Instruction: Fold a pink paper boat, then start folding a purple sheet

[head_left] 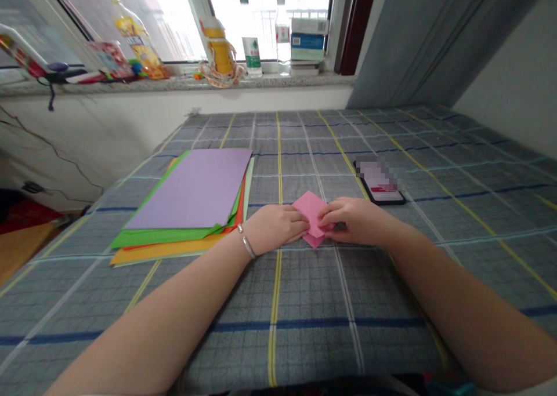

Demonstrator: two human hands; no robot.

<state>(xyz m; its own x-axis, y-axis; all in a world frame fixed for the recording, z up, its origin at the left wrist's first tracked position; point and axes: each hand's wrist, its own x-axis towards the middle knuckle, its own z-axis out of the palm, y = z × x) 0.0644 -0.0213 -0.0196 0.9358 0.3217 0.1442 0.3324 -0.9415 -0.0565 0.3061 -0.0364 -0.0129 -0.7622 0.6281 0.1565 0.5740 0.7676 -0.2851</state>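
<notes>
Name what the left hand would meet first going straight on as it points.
The pink folded paper, which the left hand touches; beyond that, probably the right hand, though depth is unclear.

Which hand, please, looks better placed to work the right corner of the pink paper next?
Probably the right hand: its thumb and fingers are at the right side of the pink paper. The left hand has its fingers on the paper's left side, seemingly better suited to steadying it.

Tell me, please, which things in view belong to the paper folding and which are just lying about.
Part of the job: pink paper; coloured sheets, probably spares.
Apparently just lying about: boxes, clear bottle, yellow flask, phone (role unclear).
</notes>
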